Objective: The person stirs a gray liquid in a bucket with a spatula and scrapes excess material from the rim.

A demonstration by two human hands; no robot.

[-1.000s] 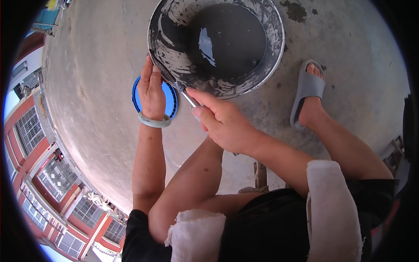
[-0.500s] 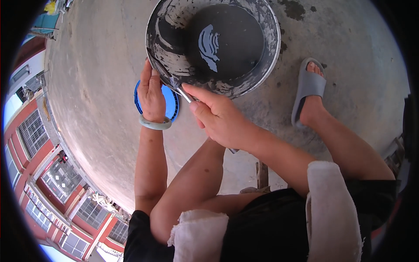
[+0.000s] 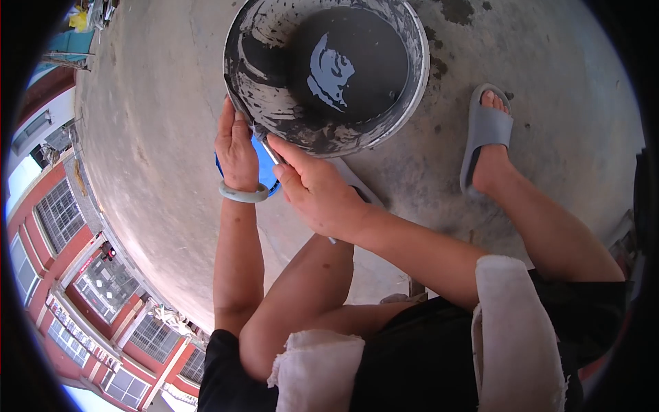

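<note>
Floor: bare grey concrete (image 3: 158, 123) across most of the frame, with dark stains at the upper right.
Sandal: grey slide (image 3: 484, 134) on a foot, right of centre, flat on the concrete.
Building: red brick front with barred windows (image 3: 58, 216), curving along the left edge.
Shorts: black, with white cuffs (image 3: 511, 323), lower right.

pale green bangle (image 3: 242, 195), grey slide sandal (image 3: 484, 130), black shorts (image 3: 425, 357)
</note>
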